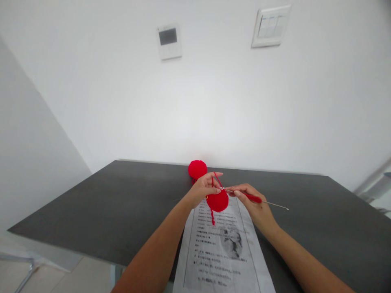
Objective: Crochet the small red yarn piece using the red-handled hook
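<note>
Between thumb and fingers, my left hand (pixel 205 188) pinches a small round piece of red crochet (pixel 218 202) by its upper edge. Red yarn runs up over the raised left index finger, and a short yarn tail (pixel 213 217) dangles below the piece. My right hand (pixel 250 198) is closed around a crochet hook (pixel 253 198) with a red grip and a thin metal shaft at both ends. The hook's left tip meets the top edge of the crochet; the fingers partly hide it. Just behind my left hand sits a red ball of yarn (pixel 197 169).
A printed sheet (pixel 226 264) with text and a grey picture lies under my hands on the dark table (pixel 91 203). The table's far edge is by a white wall, which carries a thermostat panel (pixel 169 42) and a light switch (pixel 271 26). Metal legs show at lower left.
</note>
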Available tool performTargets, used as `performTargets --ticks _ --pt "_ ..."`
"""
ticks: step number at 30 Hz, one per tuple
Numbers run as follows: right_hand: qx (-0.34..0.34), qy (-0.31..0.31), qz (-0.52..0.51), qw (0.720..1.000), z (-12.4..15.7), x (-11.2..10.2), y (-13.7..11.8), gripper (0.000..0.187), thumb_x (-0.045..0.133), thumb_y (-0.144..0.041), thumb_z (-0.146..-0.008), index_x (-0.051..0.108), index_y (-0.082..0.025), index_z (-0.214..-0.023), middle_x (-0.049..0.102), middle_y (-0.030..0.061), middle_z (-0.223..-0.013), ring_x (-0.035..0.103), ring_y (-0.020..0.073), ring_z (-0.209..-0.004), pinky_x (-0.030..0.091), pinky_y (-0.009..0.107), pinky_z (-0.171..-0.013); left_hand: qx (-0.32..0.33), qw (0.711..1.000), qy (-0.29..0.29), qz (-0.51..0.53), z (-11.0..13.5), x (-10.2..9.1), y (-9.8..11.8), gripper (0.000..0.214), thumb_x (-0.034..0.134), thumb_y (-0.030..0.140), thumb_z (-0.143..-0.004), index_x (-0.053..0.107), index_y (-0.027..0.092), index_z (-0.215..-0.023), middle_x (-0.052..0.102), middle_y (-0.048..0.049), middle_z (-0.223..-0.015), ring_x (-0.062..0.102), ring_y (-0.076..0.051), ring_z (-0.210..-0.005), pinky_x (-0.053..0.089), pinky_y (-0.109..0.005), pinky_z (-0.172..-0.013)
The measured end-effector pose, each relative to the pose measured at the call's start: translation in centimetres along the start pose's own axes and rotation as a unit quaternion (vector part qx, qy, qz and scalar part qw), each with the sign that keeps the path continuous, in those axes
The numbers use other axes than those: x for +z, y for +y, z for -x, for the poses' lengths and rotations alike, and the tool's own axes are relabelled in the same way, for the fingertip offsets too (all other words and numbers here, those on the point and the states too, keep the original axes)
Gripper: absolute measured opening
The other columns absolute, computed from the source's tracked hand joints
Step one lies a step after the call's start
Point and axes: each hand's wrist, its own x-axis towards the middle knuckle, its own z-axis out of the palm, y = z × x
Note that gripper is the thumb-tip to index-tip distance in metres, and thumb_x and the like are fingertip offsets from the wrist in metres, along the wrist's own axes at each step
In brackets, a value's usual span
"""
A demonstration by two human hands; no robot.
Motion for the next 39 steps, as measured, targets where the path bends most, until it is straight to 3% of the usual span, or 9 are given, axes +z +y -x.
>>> performTargets --ticks 8,14,22,31,39 --pt "0.072 -0.034 -0.121 0.989 -0.3 -0.3 0.8 0.027 0.063 -0.045 -0.085 0.068 -0.019 -0.086 0.076 0.0076 -0.091 0.072 0.0198 -0.081 0.057 0.037 -0.084 -0.007 0.999 0.012 -0.029 0.0 -0.1 0.3 0.060 0.076 0.021 -0.058 0.058 0.014 -0.115 0.059 0.0015 -0.071 0.054 -0.010 -0.065 0.038 -0.026 -0.067" --pt "0.073 -0.062 -0.142 0.985 -0.4 -0.9 1.2 0.024 0.062 -0.044 -0.086 0.065 -0.020 -0.083 0.075 0.0071 -0.093 0.071 0.0210 -0.086 0.056 0.039 -0.086 -0.006 0.999 0.012 -0.045 0.1 -0.1 0.4 0.059 0.075 0.019 -0.059 0.057 0.013 -0.115 0.060 0.0016 -0.070 0.055 -0.011 -0.066 0.038 -0.026 -0.068" --pt "-0.016 -0.104 0.030 0.994 -0.6 -1.6 0.0 0.027 0.056 -0.045 -0.088 0.068 -0.020 -0.086 0.074 0.0074 -0.091 0.069 0.0225 -0.089 0.055 0.036 -0.082 0.008 0.997 0.016 -0.075 -0.2 -0.3 -0.2 0.061 0.076 0.019 -0.059 0.055 0.012 -0.116 0.059 0.0019 -0.071 0.056 -0.010 -0.066 0.040 -0.026 -0.069" --pt "-0.106 -0.140 0.178 0.968 -0.1 -1.0 0.6 0.015 0.049 -0.028 -0.093 0.062 -0.023 -0.093 0.070 0.0049 -0.095 0.067 0.0183 -0.088 0.052 0.030 -0.079 0.064 0.989 0.012 -0.133 -0.2 0.2 -0.8 0.060 0.072 0.015 -0.063 0.053 0.010 -0.120 0.058 0.0016 -0.072 0.055 -0.010 -0.066 0.042 -0.025 -0.067" --pt "-0.251 -0.095 0.216 0.939 -0.3 -0.3 1.7 0.011 0.053 -0.021 -0.092 0.056 -0.022 -0.102 0.062 0.0092 -0.102 0.061 0.0199 -0.096 0.052 0.034 -0.083 0.084 0.991 0.025 -0.101 -0.3 0.6 -0.8 0.080 0.076 0.020 -0.065 0.041 0.011 -0.136 0.059 0.0000 -0.076 0.057 -0.011 -0.069 0.043 -0.025 -0.069"
